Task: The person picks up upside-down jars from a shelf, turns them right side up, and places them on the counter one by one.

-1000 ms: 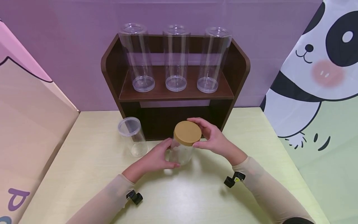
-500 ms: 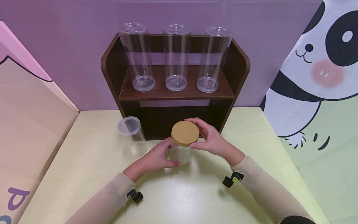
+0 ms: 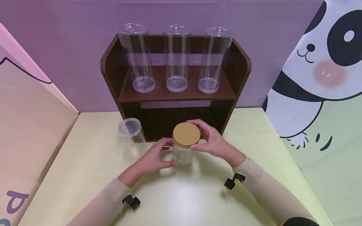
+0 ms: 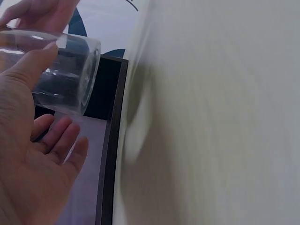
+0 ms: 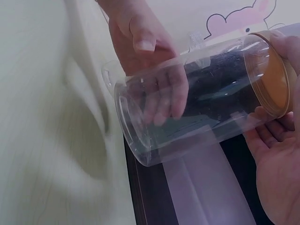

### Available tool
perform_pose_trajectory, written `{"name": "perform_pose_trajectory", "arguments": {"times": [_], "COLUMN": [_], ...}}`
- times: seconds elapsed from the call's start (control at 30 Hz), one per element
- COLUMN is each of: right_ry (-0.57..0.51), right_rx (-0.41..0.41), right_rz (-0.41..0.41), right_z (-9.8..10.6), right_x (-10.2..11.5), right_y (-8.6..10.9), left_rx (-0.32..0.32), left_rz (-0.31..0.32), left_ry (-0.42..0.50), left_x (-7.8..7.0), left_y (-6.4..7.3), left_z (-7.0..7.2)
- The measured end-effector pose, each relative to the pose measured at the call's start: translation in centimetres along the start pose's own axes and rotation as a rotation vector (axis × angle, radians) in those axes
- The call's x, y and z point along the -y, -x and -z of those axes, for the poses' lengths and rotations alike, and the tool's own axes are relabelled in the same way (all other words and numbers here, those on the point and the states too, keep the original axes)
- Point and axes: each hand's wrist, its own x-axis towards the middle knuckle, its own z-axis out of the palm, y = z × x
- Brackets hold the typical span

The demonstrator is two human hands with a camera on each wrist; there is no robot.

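A clear jar (image 3: 182, 156) with a mustard-coloured screw lid (image 3: 186, 135) is upright in front of the shelf. My right hand (image 3: 210, 140) grips the lid from the right, thumb at the front and fingers behind it. In the right wrist view, the jar's clear wall (image 5: 211, 98) looks bare inside. My left hand (image 3: 154, 158) is spread at the jar's left side, with its thumb near the lower wall. From the left wrist, the thumb overlaps the jar (image 4: 70, 70) while the other fingers stand away from it.
A dark brown two-tier shelf (image 3: 176, 100) stands at the back, with three tall clear canisters (image 3: 176, 62) on its upper board. Left of the jar, a clear lidded canister (image 3: 130, 133) stands on the pale table (image 3: 183, 194). Printed cloths (image 3: 305, 81) hang around.
My left hand has loosened from the jar and drawn slightly left, its fingers now spread. The jar and my right hand have shifted a little left.
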Motion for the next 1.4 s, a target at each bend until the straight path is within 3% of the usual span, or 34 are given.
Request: {"name": "perform_pose_trajectory", "arguments": {"times": [0.43, 0.87, 1.4], "right_ry": [0.050, 0.025, 0.036], "right_rx": [-0.048, -0.035, -0.027], "right_rz": [-0.066, -0.071, -0.073], "right_z": [-0.4, -3.0, -6.1], "right_x": [-1.9, -4.0, -4.6], "right_y": [-1.2, -4.2, -7.0], "left_rx": [-0.049, 0.042, 0.123], "left_rz": [-0.006, -0.047, -0.022], "left_ry": [0.035, 0.110, 0.164], "left_x": [0.3, 1.0, 1.0], "left_y": [2.8, 5.2, 6.9], "left_z": [1.9, 3.1, 4.1]}}
